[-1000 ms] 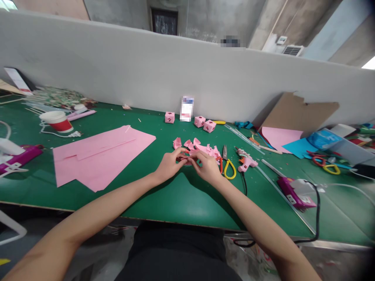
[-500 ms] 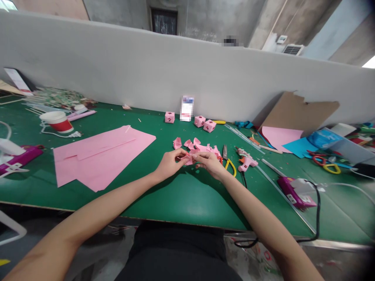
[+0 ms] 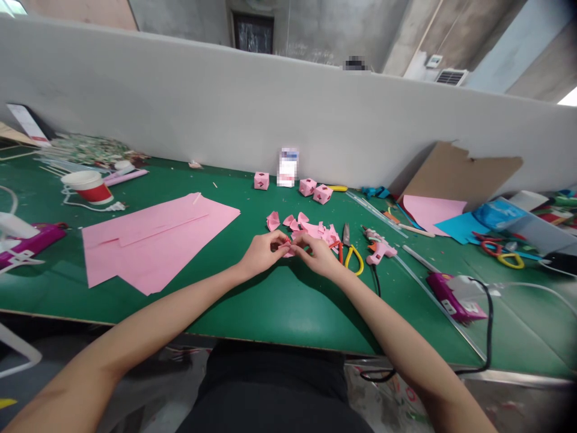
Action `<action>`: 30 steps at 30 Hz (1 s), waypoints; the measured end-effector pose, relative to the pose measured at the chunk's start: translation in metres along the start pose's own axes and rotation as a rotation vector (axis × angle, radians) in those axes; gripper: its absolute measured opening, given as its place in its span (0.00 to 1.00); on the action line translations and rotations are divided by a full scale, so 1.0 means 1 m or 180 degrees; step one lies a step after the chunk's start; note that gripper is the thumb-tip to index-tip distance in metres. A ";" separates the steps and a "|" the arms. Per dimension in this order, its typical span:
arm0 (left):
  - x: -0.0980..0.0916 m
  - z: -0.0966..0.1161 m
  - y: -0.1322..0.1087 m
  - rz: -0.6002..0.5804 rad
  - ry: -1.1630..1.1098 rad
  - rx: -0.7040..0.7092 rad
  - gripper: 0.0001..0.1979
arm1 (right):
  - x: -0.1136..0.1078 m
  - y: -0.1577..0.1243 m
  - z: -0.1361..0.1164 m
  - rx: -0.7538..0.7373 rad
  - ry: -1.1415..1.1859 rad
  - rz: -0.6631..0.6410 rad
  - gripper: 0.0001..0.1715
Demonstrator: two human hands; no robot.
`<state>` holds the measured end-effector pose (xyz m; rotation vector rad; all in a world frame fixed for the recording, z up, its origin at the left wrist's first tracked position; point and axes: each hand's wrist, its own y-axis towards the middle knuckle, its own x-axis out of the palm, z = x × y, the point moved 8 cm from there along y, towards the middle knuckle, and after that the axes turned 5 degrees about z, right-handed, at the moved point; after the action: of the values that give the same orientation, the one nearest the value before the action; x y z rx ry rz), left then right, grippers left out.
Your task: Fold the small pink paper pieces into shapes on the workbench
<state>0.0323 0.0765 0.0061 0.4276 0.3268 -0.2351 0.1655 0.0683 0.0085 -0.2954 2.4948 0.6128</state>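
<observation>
Over the green table [image 3: 270, 307], a small pink paper piece [image 3: 286, 250] is pinched between both hands, its far side partly hidden by fingers. My left hand [image 3: 264, 251] grips it from the left with thumb and forefinger. From the right, my right hand [image 3: 315, 255] is closed on the same piece with its fingertips. Just beyond the hands lie several cut pink paper scraps [image 3: 321, 231] and a curled pink piece [image 3: 273, 221]. Scissors [image 3: 354, 258] with yellow and orange handles rest right of my right hand, blades pointing away.
A pink glue gun [image 3: 381, 248] lies right of the scissors, near a purple power strip [image 3: 455, 300]. Large pink paper sheets [image 3: 166, 246] spread at left, with a paper cup [image 3: 88, 187] behind. Pink paper cubes [image 3: 261, 181] stand at the back near a propped phone [image 3: 287, 168].
My right hand has shifted slightly left, its fingers closing nearer to the left hand on the pink piece. More of the scissors' handles shows now.
</observation>
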 end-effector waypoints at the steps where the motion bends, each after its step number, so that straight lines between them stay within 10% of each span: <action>1: 0.001 -0.002 0.000 -0.0028 -0.0004 -0.0037 0.08 | 0.001 -0.002 -0.004 -0.0133 -0.0253 -0.0038 0.11; 21: 0.005 -0.002 -0.002 -0.0118 0.0317 -0.0037 0.17 | 0.011 -0.007 -0.014 -0.0326 -0.2656 -0.0358 0.10; 30: 0.010 0.000 -0.003 -0.0282 0.0389 0.0108 0.18 | 0.013 -0.009 -0.021 -0.0498 -0.2390 -0.0472 0.11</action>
<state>0.0403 0.0722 0.0018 0.4624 0.4628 -0.3020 0.1485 0.0491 0.0138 -0.2461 1.6967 0.6992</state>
